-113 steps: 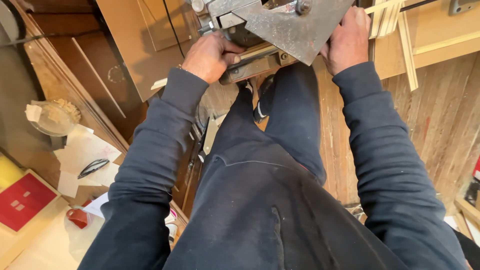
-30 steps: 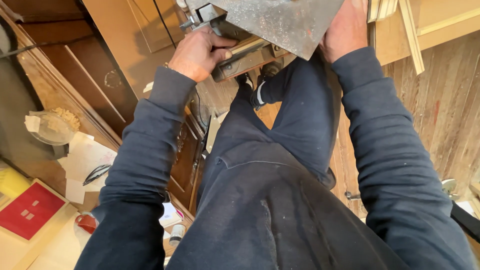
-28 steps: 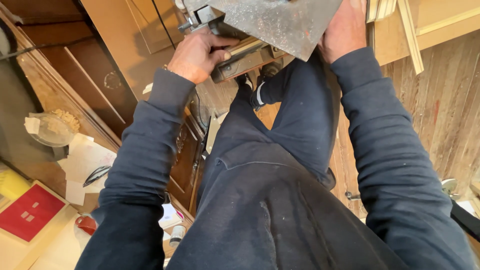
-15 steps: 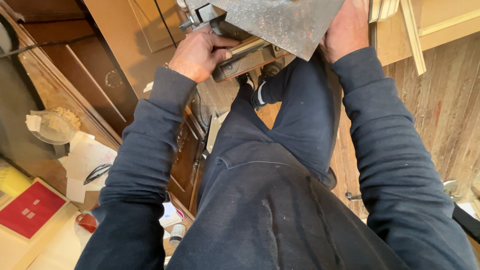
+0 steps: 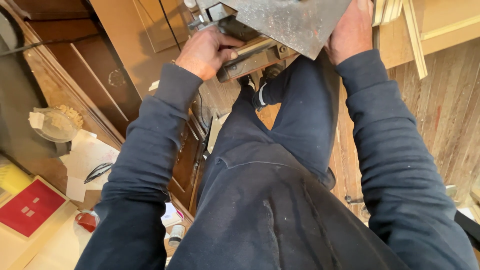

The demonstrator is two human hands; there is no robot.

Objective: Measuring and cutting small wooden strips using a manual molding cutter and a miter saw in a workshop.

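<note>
Wooden floorboards [image 5: 450,115] run beneath a person seen from above, dressed in dark blue. At twelve o'clock sits a grey metal plate [image 5: 290,22] on a worn machine. The left hand [image 5: 207,50], at eleven o'clock, is clenched around a metal bar [image 5: 250,55] under the plate's edge. The right hand [image 5: 352,30], at one o'clock, presses on the plate's right edge; its fingers are cut off by the frame, so its grasp cannot be told. Wooden strips [image 5: 412,30] lie just right. At nine o'clock a glass bowl [image 5: 55,125] rests on papers [image 5: 87,157].

wooden floor [image 5: 450,115] under loose slats [image 5: 414,37]
</note>
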